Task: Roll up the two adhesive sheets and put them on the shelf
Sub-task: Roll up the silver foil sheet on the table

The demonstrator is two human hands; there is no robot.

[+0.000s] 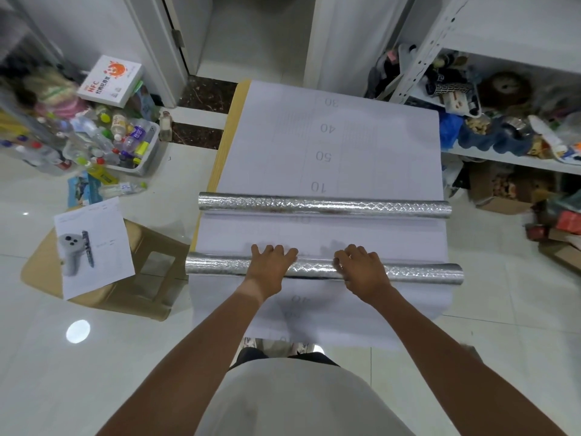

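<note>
Two silver rolls lay on the white backing sheets (330, 146) spread over the table (226, 133). The near roll (415, 273) and the far roll (323, 205) both ran left to right, their foil crinkled and shiny. The left hand (270, 262) pressed on the near roll with fingers loosely spread; the right hand (361, 265) curled its fingers over it.

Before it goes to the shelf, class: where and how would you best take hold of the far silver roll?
Probably grip the far silver roll at its middle, coming from above on the near side. It lies crosswise, long and thin, so a mid-length hold should keep it level, and nothing covers it there.
</note>
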